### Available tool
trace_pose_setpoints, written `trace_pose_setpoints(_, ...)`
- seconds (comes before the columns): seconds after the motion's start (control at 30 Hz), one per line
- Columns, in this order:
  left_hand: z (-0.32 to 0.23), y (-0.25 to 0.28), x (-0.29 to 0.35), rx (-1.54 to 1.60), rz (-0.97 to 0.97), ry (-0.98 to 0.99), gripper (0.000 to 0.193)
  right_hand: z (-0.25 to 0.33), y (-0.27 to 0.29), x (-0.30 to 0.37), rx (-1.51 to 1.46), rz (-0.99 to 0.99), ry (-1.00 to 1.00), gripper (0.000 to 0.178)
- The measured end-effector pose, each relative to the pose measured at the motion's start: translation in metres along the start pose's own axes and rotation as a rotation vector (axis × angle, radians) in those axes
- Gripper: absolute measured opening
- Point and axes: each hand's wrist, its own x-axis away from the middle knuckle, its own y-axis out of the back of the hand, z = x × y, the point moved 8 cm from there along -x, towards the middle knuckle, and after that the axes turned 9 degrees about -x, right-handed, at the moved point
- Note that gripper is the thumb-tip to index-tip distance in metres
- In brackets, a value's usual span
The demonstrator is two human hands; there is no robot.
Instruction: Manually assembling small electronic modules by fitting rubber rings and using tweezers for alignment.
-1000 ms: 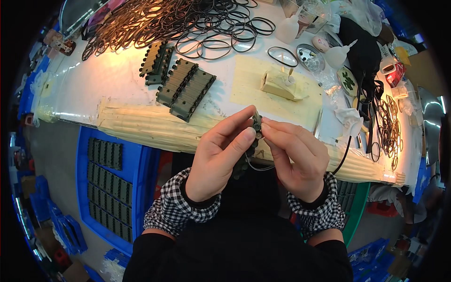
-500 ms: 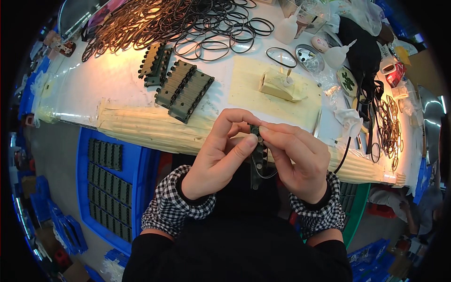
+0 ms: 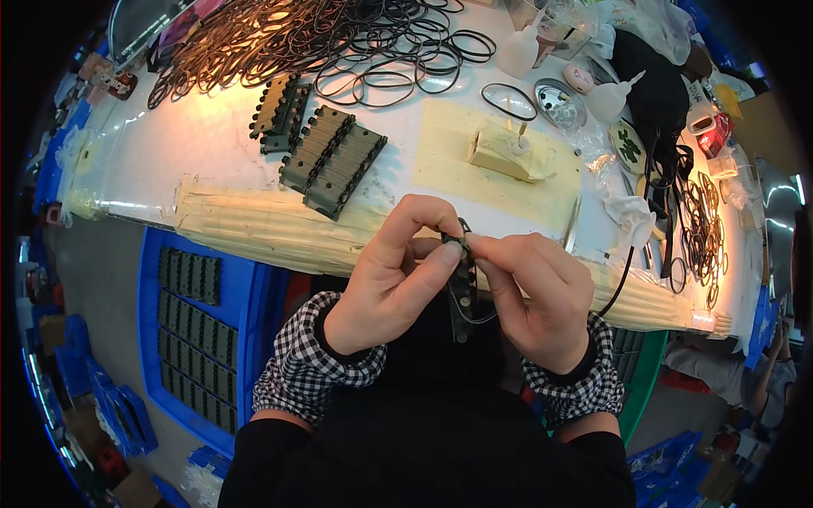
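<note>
A narrow dark green part point(image 3: 460, 326) with knobs along its edge stands upright between my hands, in front of the table edge. My left hand point(image 3: 385, 288) pinches its upper end between thumb and forefinger. My right hand point(image 3: 542, 288) is closed at the same end, its thumb and forefinger pressed together on what looks like a black rubber band point(image 3: 476, 321), which loops down across the part. My fingertips hide where band and part meet. Beyond the left hand lie dark green ridged parts point(image 3: 340, 161) in rows, with a smaller pile point(image 3: 278, 114) behind.
A heap of black rubber bands point(image 3: 373, 51) covers the back of the table point(image 3: 169, 161). A yellowish block point(image 3: 508, 155), squeeze bottles point(image 3: 605, 102) and a round dish point(image 3: 559, 102) stand toward the right. Below left, a blue tray point(image 3: 151, 339) holds green parts; a green tray point(image 3: 648, 372) is lower right.
The part's upper end has turned a little between my fingers, and more of the band now shows above them. My right fingertips have shifted slightly lower.
</note>
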Motion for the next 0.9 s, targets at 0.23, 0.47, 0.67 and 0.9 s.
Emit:
trace_pose_setpoints(0.23, -0.001, 0.017, -0.011, 0.002, -0.139, 0.004, 0.015, 0.005, -0.003, 0.008, 0.012, 0.139, 0.04, 0.029)
trace_pose_setpoints(0.47, 0.019, 0.031, -0.021, -0.069, -0.204, 0.121, 0.016, -0.007, -0.006, 0.014, 0.031, -0.005, -0.009, 0.022)
trace_pose_setpoints(0.67, 0.017, 0.03, -0.021, 0.029, -0.286, 0.127, 0.014, -0.015, -0.006, 0.016, -0.071, -0.073, -0.033, 0.019)
trace_pose_setpoints(0.9, 0.02, 0.033, -0.021, -0.056, -0.248, 0.132, 0.017, -0.023, -0.012, 0.012, -0.162, -0.003, -0.163, 0.017)
